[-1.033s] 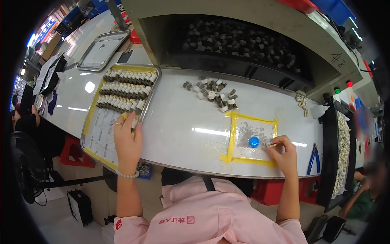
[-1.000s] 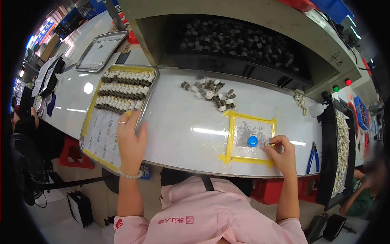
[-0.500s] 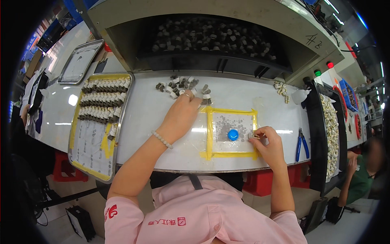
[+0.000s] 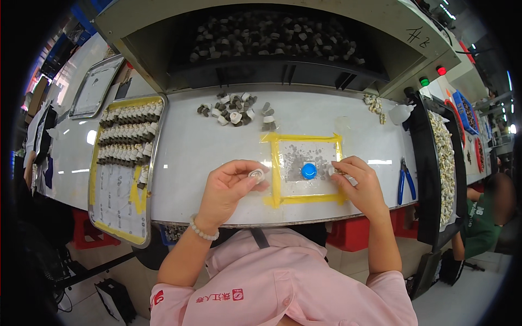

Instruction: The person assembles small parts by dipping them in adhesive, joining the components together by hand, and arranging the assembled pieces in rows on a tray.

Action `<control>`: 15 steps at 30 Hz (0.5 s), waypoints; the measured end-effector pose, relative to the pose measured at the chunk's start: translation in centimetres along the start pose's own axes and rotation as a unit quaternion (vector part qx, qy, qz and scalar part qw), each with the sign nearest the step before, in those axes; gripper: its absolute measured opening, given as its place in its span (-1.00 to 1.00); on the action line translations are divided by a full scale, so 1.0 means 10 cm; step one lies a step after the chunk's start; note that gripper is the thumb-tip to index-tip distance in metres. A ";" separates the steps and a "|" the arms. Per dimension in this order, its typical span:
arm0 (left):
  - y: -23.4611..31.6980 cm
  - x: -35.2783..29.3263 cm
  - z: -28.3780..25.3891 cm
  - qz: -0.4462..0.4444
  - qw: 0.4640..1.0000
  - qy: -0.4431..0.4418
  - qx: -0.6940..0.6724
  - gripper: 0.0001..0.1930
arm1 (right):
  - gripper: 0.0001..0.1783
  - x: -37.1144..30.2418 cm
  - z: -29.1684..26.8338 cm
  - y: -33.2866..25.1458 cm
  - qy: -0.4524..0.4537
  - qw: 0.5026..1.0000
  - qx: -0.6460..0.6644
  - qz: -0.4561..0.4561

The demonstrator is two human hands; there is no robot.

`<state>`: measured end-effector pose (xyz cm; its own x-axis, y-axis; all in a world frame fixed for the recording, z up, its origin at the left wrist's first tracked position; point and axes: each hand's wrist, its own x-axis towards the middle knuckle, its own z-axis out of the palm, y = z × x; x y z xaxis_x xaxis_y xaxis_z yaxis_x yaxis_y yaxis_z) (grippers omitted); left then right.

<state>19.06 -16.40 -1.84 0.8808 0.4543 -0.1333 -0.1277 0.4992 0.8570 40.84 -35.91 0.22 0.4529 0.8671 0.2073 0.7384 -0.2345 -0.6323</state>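
Note:
My left hand [image 4: 227, 189] pinches a small white-and-grey cylindrical part [image 4: 256, 175], its round white end facing up, just left of a yellow-taped square [image 4: 275, 190]. At the square's right edge my right hand [image 4: 363, 182] is closed on a small brass-and-white piece [image 4: 336, 170], partly hidden by the fingers. Between both hands, inside the square, sits a round blue cap [image 4: 309, 171] on a small base, with grey smudges around it. Beyond the left hand lies a loose pile of white-and-grey parts [image 4: 235, 116].
At left stands a metal tray [image 4: 157, 157] with rows of parts. A black bin [image 4: 239, 76] of parts fills the shelf ahead. Right: blue-handled pliers [image 4: 405, 182], a white bottle [image 4: 399, 114], small brass pieces [image 4: 375, 103] and a black tray [image 4: 427, 163]. A person in green [image 4: 484, 220] sits far right.
My left hand has come back from the pile toward me, now with a white-and-grey part in its fingers. My right hand stays by the square's right edge. The view has shifted slightly.

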 end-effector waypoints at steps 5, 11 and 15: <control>-0.15 -0.07 0.06 -0.013 0.986 -0.058 -0.158 -0.70 | -0.81 0.13 0.10 -0.15 -0.026 0.998 0.004 -0.054; -0.24 -0.10 0.23 -0.051 0.985 -0.030 -0.161 -0.61 | -0.81 0.26 0.18 -0.21 -0.045 0.990 -0.053 -0.120; -0.25 -0.12 0.19 -0.092 0.976 -0.059 -0.189 -0.60 | -0.83 0.30 0.20 -0.23 -0.066 0.979 -0.122 -0.148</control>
<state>19.18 -19.64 -2.90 0.9484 0.2537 -0.1902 -0.1014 0.8109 0.5763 39.47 -31.89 0.81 0.1436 0.9585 0.2464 0.9327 -0.0478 -0.3574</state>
